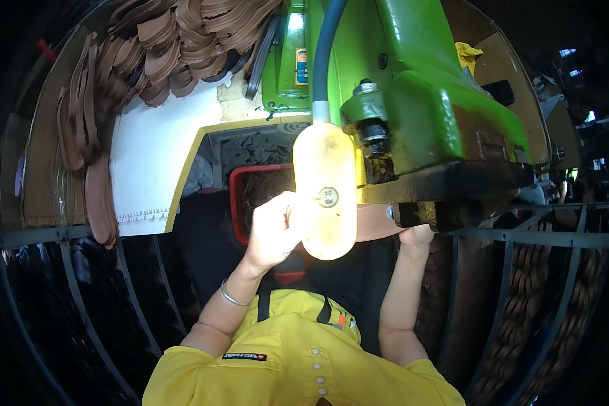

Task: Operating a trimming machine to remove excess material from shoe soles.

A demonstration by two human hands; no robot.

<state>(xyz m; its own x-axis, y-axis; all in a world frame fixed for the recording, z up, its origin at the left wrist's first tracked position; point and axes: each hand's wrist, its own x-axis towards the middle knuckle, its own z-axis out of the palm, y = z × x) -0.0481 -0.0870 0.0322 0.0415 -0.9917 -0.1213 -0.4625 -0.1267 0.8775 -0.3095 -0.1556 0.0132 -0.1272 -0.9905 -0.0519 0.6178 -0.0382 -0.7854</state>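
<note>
Wkshp, green mach. point(419, 95), piled brown soles point(161, 59)

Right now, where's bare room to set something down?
White tabletop, between the brown soles and its yellow edge. Crowded: its far side, heaped with soles; left hand by the lamp; right hand and brown strip at the green machine.

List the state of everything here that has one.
lamp, lit
brown strip, partly hidden behind the lamp
left hand, fingers bent, partly hidden by the lamp
right hand, at the strip's right side, grip unclear
red bin, open-topped
brown soles, heaped
green machine, running or stopped: cannot tell
bracelet, worn on left wrist
</note>
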